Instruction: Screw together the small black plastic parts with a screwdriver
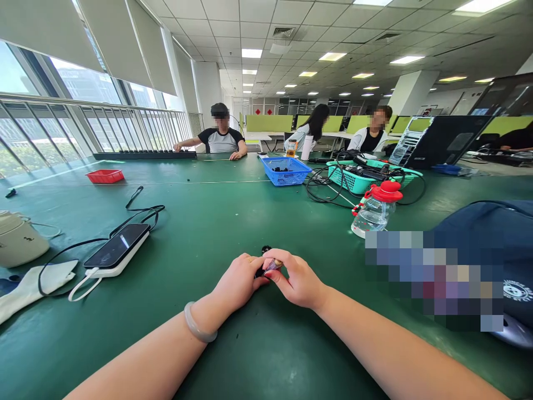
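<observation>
Your right fingers [285, 256] pinch a small shiny piece [272, 266]; your left fingers [251, 268] hold a black piece [266, 250] beside it, well short of the far edge of the worktop [200, 216]. A slack pinch could let either slip.

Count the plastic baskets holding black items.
2: the blue basket on the far part of the table, and the teal basket to its right, partly behind the red-lidded bottle. Others may be hidden at far right.

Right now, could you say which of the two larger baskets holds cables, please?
The teal basket behind the bottle; the blue basket holds small dark pieces.
</observation>
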A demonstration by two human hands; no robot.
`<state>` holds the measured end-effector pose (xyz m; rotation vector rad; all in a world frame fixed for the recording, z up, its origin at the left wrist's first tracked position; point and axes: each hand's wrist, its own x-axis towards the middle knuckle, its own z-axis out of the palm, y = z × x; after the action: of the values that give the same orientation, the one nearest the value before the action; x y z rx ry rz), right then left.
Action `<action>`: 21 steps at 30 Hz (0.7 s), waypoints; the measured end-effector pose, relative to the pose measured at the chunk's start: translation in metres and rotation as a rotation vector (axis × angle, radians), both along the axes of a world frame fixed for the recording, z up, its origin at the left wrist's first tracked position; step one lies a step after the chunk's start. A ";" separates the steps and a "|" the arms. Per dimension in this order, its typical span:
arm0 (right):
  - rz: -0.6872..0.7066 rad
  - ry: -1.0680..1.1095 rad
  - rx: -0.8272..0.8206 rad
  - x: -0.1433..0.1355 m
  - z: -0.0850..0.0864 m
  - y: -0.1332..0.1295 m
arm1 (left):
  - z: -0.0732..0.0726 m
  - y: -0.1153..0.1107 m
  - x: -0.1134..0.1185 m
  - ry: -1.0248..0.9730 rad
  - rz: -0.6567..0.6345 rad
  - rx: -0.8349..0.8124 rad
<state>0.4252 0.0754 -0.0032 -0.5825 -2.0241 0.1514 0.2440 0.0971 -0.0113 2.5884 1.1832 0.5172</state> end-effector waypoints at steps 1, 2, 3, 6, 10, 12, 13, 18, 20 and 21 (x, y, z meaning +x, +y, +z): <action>-0.010 0.031 0.019 0.001 0.000 -0.001 | 0.001 0.000 0.000 -0.005 -0.002 -0.015; -0.022 0.064 0.043 0.002 0.000 -0.001 | 0.002 -0.001 0.000 -0.009 -0.002 -0.028; -0.038 0.096 0.071 0.002 0.000 -0.002 | 0.002 -0.001 0.000 -0.011 0.000 -0.038; -0.084 0.134 0.124 0.003 0.001 -0.001 | 0.003 -0.002 0.000 -0.009 0.012 -0.050; -0.110 0.080 0.037 0.003 0.000 0.003 | 0.001 -0.001 -0.001 -0.018 0.000 -0.034; -0.116 0.056 -0.028 0.003 -0.001 0.005 | 0.000 -0.001 -0.001 -0.029 -0.004 -0.023; -0.118 0.046 -0.056 0.003 -0.002 0.006 | -0.001 0.000 -0.001 -0.038 -0.002 -0.017; -0.122 0.011 -0.125 0.002 -0.001 0.007 | -0.001 -0.003 0.000 -0.100 0.004 0.004; -0.118 0.004 -0.108 0.002 -0.001 0.007 | -0.001 -0.004 0.000 -0.131 -0.003 0.018; -0.111 0.008 -0.088 0.002 -0.001 0.006 | 0.000 -0.004 0.000 -0.145 -0.005 0.027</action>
<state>0.4271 0.0819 -0.0038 -0.7464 -1.9799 0.1766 0.2440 0.0927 -0.0117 2.5271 1.1285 0.7112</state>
